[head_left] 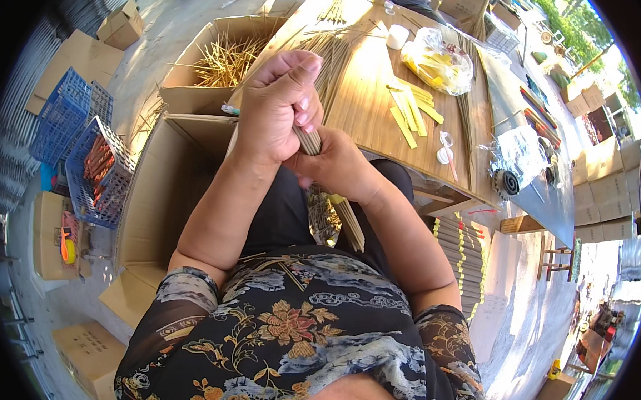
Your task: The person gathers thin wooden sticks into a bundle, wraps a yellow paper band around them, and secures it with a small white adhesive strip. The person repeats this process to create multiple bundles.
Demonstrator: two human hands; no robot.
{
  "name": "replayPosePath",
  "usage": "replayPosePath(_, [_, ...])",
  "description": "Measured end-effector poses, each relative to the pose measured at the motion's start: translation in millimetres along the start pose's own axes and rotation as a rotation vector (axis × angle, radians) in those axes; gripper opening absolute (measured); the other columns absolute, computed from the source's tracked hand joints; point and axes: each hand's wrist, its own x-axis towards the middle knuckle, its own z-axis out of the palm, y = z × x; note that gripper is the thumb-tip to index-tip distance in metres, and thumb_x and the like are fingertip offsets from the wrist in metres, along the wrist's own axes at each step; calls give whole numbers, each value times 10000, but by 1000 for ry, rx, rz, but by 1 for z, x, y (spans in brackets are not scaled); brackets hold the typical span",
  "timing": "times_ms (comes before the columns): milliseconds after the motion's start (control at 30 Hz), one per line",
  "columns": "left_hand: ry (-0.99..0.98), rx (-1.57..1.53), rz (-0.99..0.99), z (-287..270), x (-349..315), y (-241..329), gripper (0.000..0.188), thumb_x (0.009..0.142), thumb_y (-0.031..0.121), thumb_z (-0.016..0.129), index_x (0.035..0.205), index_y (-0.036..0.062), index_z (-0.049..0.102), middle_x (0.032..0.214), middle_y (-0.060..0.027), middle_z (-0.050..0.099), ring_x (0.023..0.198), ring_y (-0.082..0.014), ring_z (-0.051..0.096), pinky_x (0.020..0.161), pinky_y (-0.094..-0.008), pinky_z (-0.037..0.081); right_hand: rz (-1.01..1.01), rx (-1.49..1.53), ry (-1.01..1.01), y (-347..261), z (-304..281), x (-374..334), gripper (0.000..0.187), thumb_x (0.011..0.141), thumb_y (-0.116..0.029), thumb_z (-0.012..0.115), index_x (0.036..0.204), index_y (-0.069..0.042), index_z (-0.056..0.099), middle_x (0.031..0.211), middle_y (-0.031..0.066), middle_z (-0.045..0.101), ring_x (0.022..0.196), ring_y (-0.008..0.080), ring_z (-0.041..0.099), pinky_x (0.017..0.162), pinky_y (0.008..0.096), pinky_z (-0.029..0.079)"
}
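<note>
The hands hide the middle of the stick bundle [349, 224] (another person at the top edge is cut off).

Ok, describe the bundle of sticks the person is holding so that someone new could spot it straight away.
Start at the wooden table at the top of the view, then drop to its near edge, where both hands meet. The bundle of thin sticks runs between the left hand and the right hand, slanting down over the lap. Unlike the loose sticks on the table, it is tightly packed and held.

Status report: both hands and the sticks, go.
Left hand and right hand both clamped on the stick bundle. Bundle upright over the lap. Nothing in the way; wooden table just ahead.
</note>
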Motion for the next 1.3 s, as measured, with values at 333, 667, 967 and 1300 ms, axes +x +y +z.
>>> replayPosePath(333, [4,-8,-12,1,0,4,110,843,134,559,923,59,554,523,38,414,398,-61,374,389,-219,338,-181,47,103,8,14,0,195,771,-131,568,858,40,534,745,214,601,726,337,605,673,369,459])
replayPosePath(667, [-71,-10,15,-1,1,6,163,866,151,527,987,44,545,532,22,431,412,-63,384,407,-221,346,-164,-177,272,2,13,-1,192,773,-145,557,834,35,530,754,259,575,753,413,563,657,421,446])
replayPosePath(967, [-482,-79,164,-23,8,3,579,906,478,333,1283,38,342,1082,-194,548,680,-163,573,617,-300,495,-232,-236,331,-3,14,-1,175,763,-130,565,846,21,534,748,245,580,748,398,573,666,423,452])
replayPosePath(1300, [-215,-49,230,-8,-3,2,703,876,573,258,1329,35,265,1264,-226,407,1175,-307,405,1005,-452,290,-178,-298,369,-4,11,-2,157,767,-116,563,846,14,526,743,235,583,738,397,572,658,425,456])
